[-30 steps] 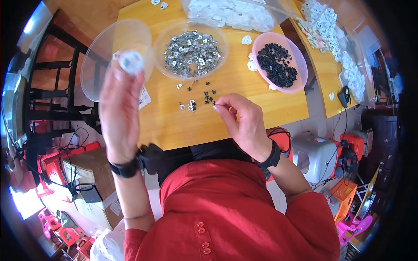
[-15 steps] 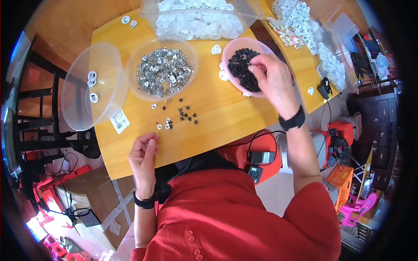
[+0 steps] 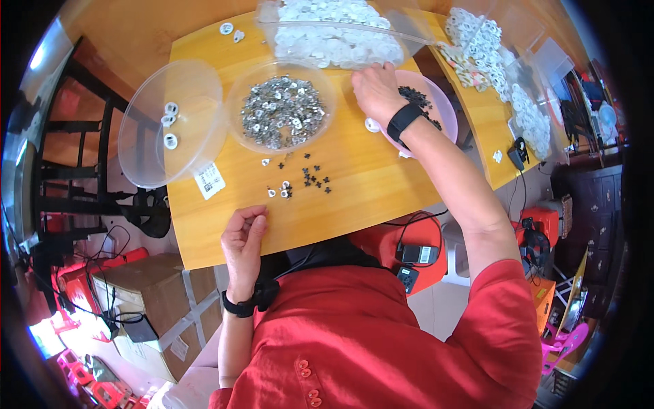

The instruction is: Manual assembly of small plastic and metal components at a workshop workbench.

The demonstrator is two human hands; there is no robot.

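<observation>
My right hand (image 3: 379, 90) is beyond the near rim of the pink bowl (image 3: 446, 109), over its left side and the tabletop. Its fingers curl downward, and their tips are hidden. Small black cross-shaped pieces (image 3: 417, 99) lie in that bowl. A white round part (image 3: 372, 125) shows beside the bowl, under my right wrist. My left hand (image 3: 245, 230) rests by the table's front edge with fingers curled and thumb against them; whatever they may hold is hidden. Beyond it lie several black crosses (image 3: 315, 178) and a few small white-and-metal pieces (image 3: 285, 187).
A clear round bowl (image 3: 235, 129) holds many small metal pieces. To its left, a tilted clear lid or bowl (image 3: 136, 146) has white rings in or behind it. At the back stands a clear bin (image 3: 272, 41) of white parts. More white parts (image 3: 531, 119) lie in containers on the right-hand table.
My right hand has left the black pieces and moved left over the pink bowl's rim. My left hand stays curled near the table edge. The whole view has shifted slightly.
</observation>
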